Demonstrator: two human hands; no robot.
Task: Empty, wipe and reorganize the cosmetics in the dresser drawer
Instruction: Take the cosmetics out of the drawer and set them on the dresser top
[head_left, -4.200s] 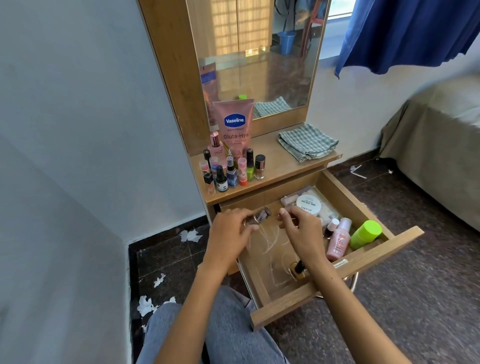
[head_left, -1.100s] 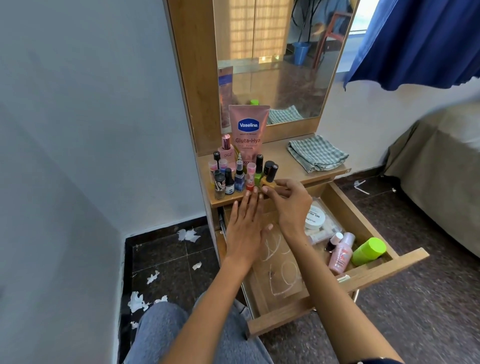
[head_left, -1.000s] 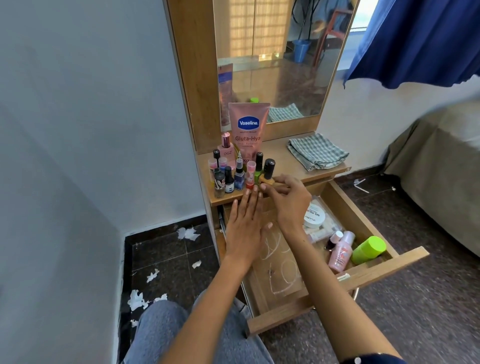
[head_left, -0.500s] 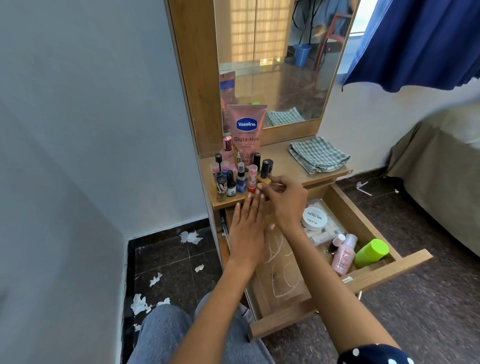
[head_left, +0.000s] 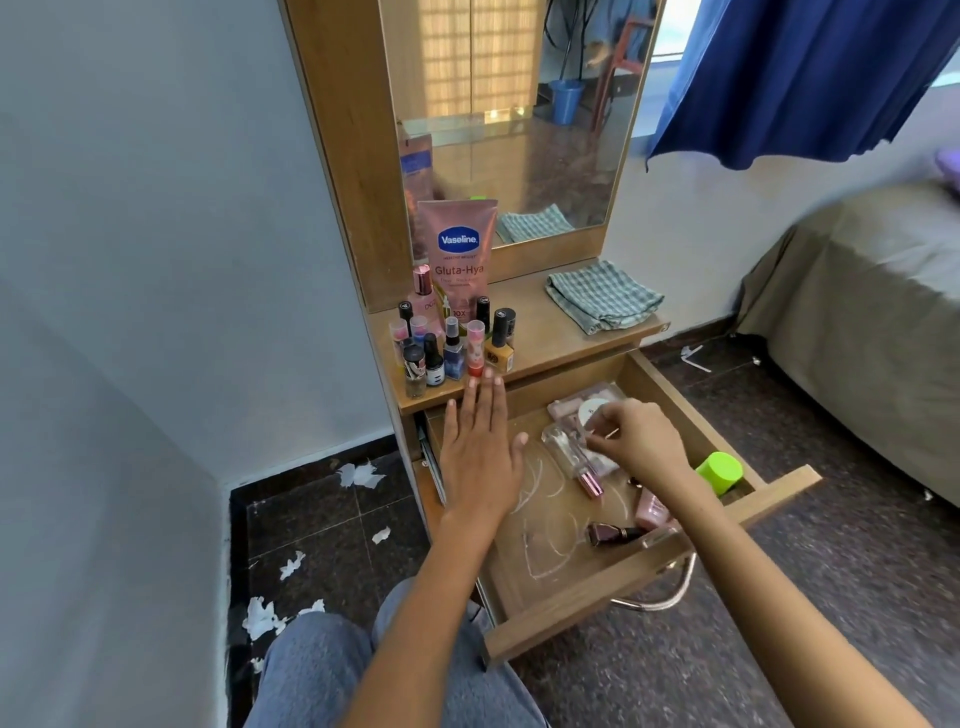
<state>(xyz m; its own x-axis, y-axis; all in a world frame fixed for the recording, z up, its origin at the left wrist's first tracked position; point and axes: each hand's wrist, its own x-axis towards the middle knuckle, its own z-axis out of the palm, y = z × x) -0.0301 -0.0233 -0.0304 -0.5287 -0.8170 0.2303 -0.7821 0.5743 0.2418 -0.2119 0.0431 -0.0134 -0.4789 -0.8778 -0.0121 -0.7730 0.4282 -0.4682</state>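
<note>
Cosmetics crowd the left end of the desk (head_left: 561, 340): small bottles (head_left: 452, 348) in front of a pink tube (head_left: 460, 260), with a folded checked cloth (head_left: 602, 296) to the right. Below, the drawer (head_left: 613, 587) stands pulled out, holding a clear bottle (head_left: 571, 457), a dark bottle (head_left: 613, 534), a pink bottle (head_left: 652, 512), a green cap (head_left: 719, 472) and a white jar (head_left: 589, 413). Left hand (head_left: 480, 447) lies flat, fingers straight, tips at the desk edge. Right hand (head_left: 641, 444) hovers over the jar, grip curled; what it pinches I cannot tell. Paper scraps (head_left: 291, 566) litter the floor.
</note>
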